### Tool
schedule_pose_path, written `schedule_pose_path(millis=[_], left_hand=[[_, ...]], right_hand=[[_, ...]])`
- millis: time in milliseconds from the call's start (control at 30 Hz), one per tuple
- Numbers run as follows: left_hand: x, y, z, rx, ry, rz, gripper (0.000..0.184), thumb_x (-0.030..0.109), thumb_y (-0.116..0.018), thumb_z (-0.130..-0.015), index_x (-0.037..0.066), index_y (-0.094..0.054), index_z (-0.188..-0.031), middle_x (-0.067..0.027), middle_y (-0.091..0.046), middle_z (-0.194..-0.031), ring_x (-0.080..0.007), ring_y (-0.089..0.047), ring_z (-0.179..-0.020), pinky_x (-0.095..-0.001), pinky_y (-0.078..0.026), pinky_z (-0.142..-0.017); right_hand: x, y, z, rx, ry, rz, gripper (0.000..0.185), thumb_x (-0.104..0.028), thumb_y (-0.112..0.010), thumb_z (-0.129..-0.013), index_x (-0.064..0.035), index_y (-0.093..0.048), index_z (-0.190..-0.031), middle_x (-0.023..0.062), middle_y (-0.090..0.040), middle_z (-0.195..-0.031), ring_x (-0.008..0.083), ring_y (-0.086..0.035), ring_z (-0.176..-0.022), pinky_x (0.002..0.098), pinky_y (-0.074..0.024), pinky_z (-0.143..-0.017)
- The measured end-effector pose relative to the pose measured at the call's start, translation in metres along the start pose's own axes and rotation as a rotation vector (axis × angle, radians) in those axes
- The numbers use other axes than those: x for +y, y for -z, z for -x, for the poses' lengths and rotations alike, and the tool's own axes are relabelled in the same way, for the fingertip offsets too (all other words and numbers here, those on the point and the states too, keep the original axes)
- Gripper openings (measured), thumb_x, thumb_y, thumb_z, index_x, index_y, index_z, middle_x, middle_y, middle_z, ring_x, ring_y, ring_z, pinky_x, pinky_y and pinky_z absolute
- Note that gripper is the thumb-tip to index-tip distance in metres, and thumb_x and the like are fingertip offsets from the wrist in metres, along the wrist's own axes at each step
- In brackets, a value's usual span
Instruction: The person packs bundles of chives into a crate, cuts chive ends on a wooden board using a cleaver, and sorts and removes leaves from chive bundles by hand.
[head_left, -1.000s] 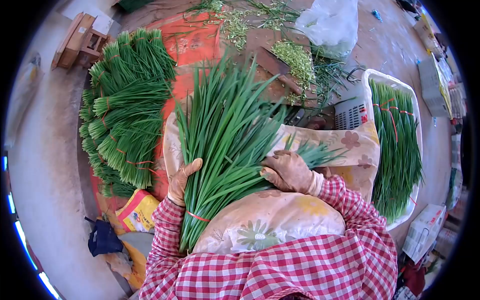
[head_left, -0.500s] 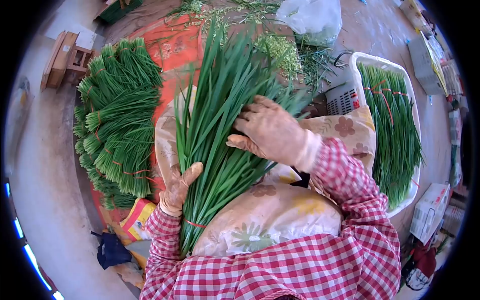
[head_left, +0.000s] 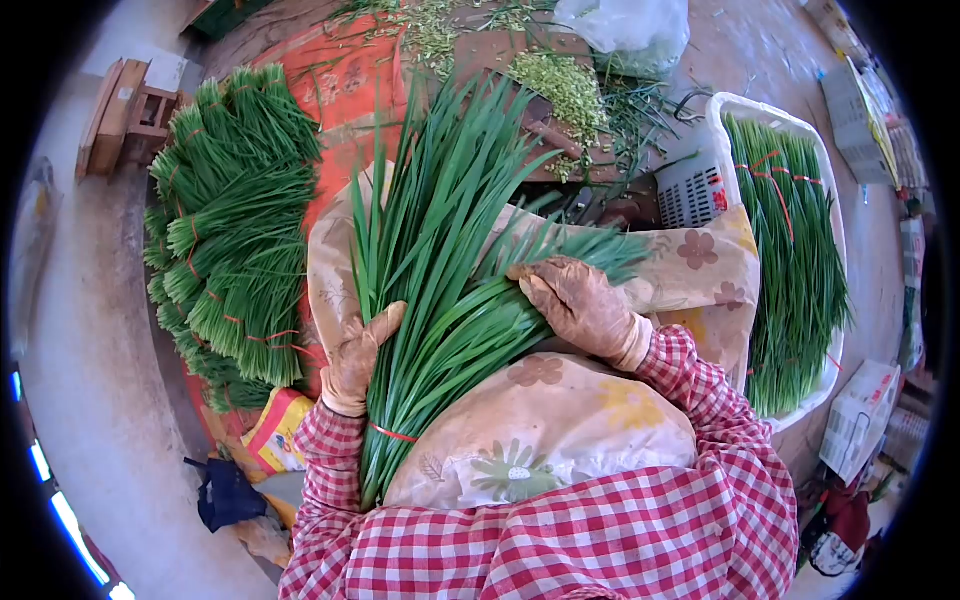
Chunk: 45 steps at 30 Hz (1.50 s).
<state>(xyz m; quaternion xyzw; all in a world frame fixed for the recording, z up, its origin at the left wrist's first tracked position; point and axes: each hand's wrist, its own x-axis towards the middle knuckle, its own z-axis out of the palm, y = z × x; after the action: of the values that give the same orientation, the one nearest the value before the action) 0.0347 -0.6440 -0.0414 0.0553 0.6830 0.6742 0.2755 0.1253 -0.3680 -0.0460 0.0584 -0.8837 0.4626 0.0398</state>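
A big bunch of garlic chives lies across my lap, its lower end tied with a red band and its leaves fanned out upward. My left hand, gloved, is wrapped round the bunch's left side just above the band, with the thumb on top. On the right, my gloved right hand has its fingers closed on a portion of the leaves, which bend out to the right and blur at the tips. Under the bunch lies a flowered apron covering my lap.
Tied chive bundles are stacked at left beside a red sheet. A white crate of banded chives stands at right. Trimmings and a clear plastic bag lie ahead. A wooden stool stands far left.
My right hand has moved down and closed on part of the leaves, drawing them out to the right. My left hand keeps its grip near the band.
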Motion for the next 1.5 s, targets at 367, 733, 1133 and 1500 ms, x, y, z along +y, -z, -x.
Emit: schedule_pose_path(millis=[367,733,1133,1500], left_hand=[[0.042,-0.014,0.028,0.104,0.043,0.069,0.082,-0.008,-0.057,-0.085,0.01,-0.01,-0.149,-0.0094,-0.034,-0.146,-0.0191,-0.043,-0.126,-0.0317,-0.036,-0.104],[0.047,-0.021,0.034,0.126,-0.01,-0.035,0.078,-0.005,-0.061,-0.086,0.008,-0.016,-0.148,-0.009,-0.058,-0.12,-0.0169,-0.056,-0.103,-0.0293,-0.042,-0.094],[0.051,-0.016,0.029,0.097,-0.098,-0.141,0.041,0.004,-0.059,-0.089,0.001,-0.042,-0.127,-0.0074,-0.06,-0.114,-0.0153,-0.058,-0.098,-0.0297,-0.046,-0.087],[0.057,-0.023,-0.001,-0.021,-0.242,0.164,0.072,-0.008,-0.061,-0.081,0.004,-0.026,-0.143,-0.0129,-0.043,-0.137,-0.0213,-0.046,-0.122,-0.0333,-0.037,-0.103]], right_hand=[[-0.013,0.025,-0.028,0.304,0.075,-0.077,0.023,-0.005,-0.056,-0.086,-0.0026,-0.063,-0.108,0.017,-0.064,-0.103,0.0315,-0.06,-0.099,0.0354,-0.0484,-0.085],[-0.065,0.044,-0.031,-0.181,-0.619,-0.986,0.03,-0.032,-0.06,-0.092,-0.0029,-0.064,-0.099,-0.003,-0.057,-0.07,0.0039,-0.049,-0.055,0.0185,-0.0374,-0.047],[-0.075,0.02,-0.042,-0.156,-0.735,-0.863,0.033,-0.034,-0.063,-0.089,-0.0024,-0.066,-0.079,-0.0039,-0.053,-0.06,0.0039,-0.045,-0.05,0.0199,-0.0352,-0.045],[-0.086,0.003,-0.038,-0.079,-0.53,-1.046,0.035,-0.034,-0.055,-0.095,-0.0022,-0.066,-0.104,0.0026,-0.063,-0.082,0.0048,-0.054,-0.061,0.0167,-0.041,-0.052]])
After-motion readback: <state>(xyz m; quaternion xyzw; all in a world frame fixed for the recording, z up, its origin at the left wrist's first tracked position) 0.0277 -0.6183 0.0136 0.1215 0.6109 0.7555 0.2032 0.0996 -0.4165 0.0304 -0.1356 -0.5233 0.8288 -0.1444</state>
